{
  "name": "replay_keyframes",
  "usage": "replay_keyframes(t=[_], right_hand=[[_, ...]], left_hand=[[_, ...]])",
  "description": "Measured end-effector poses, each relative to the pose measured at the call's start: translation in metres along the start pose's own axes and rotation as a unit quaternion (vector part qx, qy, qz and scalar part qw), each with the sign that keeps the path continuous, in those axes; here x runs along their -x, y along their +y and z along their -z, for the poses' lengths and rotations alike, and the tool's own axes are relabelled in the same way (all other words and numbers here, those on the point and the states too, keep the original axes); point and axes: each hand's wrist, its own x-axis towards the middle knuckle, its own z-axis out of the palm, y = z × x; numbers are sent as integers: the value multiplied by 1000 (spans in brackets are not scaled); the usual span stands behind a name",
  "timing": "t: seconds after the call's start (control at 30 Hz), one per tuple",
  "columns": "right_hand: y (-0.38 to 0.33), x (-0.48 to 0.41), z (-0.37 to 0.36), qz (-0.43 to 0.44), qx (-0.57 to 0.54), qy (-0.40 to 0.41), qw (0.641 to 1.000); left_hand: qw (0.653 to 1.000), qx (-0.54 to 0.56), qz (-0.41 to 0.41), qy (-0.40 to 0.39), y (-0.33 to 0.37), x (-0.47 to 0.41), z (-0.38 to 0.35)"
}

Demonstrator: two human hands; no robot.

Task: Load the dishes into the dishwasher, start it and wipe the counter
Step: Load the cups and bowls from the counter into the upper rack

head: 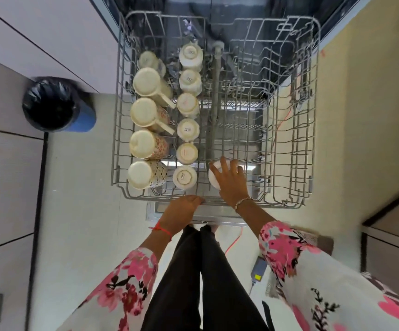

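Observation:
The dishwasher's grey wire upper rack (291, 130) is pulled out below me. Its left side holds a column of upturned cream mugs (146, 115) and a column of small upturned white cups (187, 130). My right hand (229, 180) lies over a small white cup (214, 179) at the rack's front middle, fingers spread and curled round it. My left hand (184, 209) rests on the rack's front rim, its fingers curled over the wire.
The rack's right half holds no dishes. The open dishwasher door (174, 215) lies under the rack's front. A blue bin with a black liner (57, 103) stands on the floor at left. An orange cable (235, 240) and a small device (258, 271) lie on the floor at right.

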Motion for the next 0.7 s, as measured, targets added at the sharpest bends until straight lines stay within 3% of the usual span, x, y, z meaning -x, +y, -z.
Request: replay_keyframes(t=[0.1,0.27,0.47,0.7], right_hand=[[5,1,-2,-3,-44,-19,999],[13,8,-2,-7,-72,-10,997],[10,20,22,5,-106,11,994],[-55,12,102,81,-102,112,985]], left_hand=[[1000,0,-5,15,2,0,0],[1000,0,1,-24,0,1,1],[999,-20,-25,1,-5,16,17],[992,-42,-15,120,-51,57,88]])
